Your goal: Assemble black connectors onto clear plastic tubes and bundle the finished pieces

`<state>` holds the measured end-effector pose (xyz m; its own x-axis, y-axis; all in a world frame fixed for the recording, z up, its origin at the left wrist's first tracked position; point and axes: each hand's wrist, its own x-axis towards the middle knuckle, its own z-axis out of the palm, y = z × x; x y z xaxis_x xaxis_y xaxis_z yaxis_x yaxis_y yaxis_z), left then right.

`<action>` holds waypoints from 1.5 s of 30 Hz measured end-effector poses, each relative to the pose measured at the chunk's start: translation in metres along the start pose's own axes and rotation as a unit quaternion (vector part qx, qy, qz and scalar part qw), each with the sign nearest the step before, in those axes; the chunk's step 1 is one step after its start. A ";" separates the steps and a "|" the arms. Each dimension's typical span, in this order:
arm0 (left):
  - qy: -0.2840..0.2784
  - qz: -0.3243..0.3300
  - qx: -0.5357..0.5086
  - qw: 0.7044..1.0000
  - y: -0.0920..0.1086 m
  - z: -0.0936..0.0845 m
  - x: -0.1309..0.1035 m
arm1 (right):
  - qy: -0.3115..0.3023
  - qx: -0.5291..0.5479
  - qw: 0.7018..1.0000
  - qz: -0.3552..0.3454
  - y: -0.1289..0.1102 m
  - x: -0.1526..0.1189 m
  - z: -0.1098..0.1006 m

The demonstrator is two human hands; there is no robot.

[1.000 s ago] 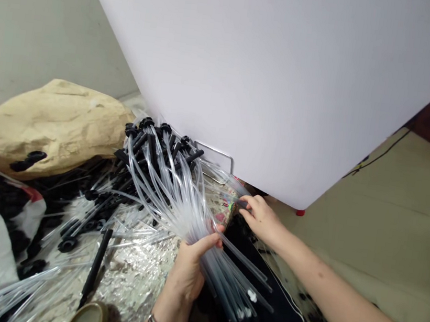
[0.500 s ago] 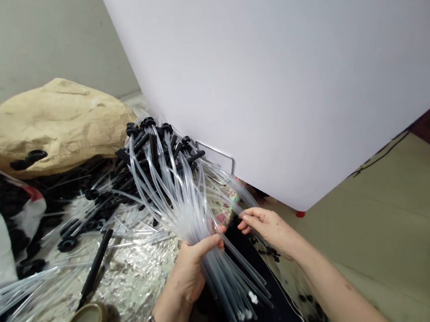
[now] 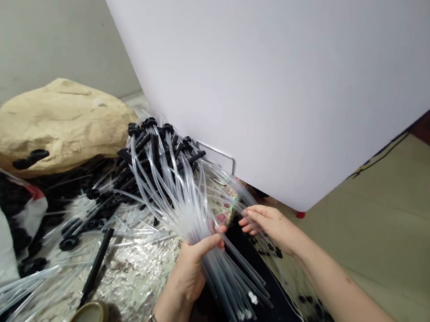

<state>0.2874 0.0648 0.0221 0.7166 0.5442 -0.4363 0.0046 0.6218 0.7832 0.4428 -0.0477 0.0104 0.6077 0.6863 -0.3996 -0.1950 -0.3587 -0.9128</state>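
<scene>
Holding clear tube bundle [image 3: 188,213] w/ L hand [image 3: 197,256], wrapped rnd; R hand [image 3: 268,225] part-curled at loose tubes [image 3: 235,186], can't tell if gripping.

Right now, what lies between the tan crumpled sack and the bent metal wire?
In the head view, black parts and clear tubes lie between them.

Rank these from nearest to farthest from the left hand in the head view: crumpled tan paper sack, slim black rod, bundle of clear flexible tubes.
1. Bundle of clear flexible tubes: gripped in the left hand.
2. Black rod: left of the hand.
3. Tan paper sack: farther off, upper left.
</scene>
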 end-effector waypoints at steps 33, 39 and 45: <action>-0.033 -0.020 -0.069 0.997 0.003 0.002 -0.005 | 0.004 -0.420 0.875 -0.242 0.018 -0.052 0.055; -0.031 0.024 -0.041 0.998 0.000 0.001 -0.002 | -0.033 -0.342 0.905 -0.252 0.001 -0.055 0.035; -0.013 0.015 -0.028 0.999 0.000 0.000 -0.001 | -0.001 -0.414 0.866 -0.280 0.004 -0.063 0.052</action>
<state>0.2861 0.0643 0.0225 0.7339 0.5482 -0.4011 -0.0555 0.6369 0.7690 0.3635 -0.0597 0.0278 0.4272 0.9002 0.0848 0.7495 -0.3000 -0.5901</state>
